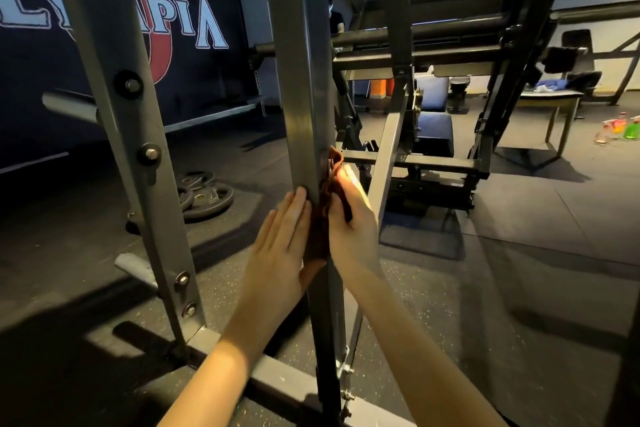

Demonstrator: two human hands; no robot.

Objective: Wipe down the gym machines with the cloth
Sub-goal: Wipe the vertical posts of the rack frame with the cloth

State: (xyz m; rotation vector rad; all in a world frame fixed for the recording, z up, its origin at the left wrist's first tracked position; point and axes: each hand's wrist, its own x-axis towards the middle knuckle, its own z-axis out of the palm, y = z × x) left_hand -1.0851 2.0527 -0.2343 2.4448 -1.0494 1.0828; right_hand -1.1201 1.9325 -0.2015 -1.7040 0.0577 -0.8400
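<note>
The grey post (298, 80) splits the centre of the frame top to bottom, its middle taken by the left hand (282, 250) lying flat and the right hand (349, 229) gripping the cloth (323, 215). Left of centre an open gap reaches the bolted leaning upright (138, 149), whose pegs (135, 267) jut out. Right of centre a slanted brace (389, 149) stands close behind; the base bar (277, 378) crosses the bottom.

Dark banner wall (194, 80), speckled rubber floor (519, 288), table (550, 98).

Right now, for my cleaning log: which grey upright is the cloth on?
The central upright: the right hand grips the brown cloth against it, the left hand lies flat on it. The slanted, bolted upright to its left is untouched.
</note>
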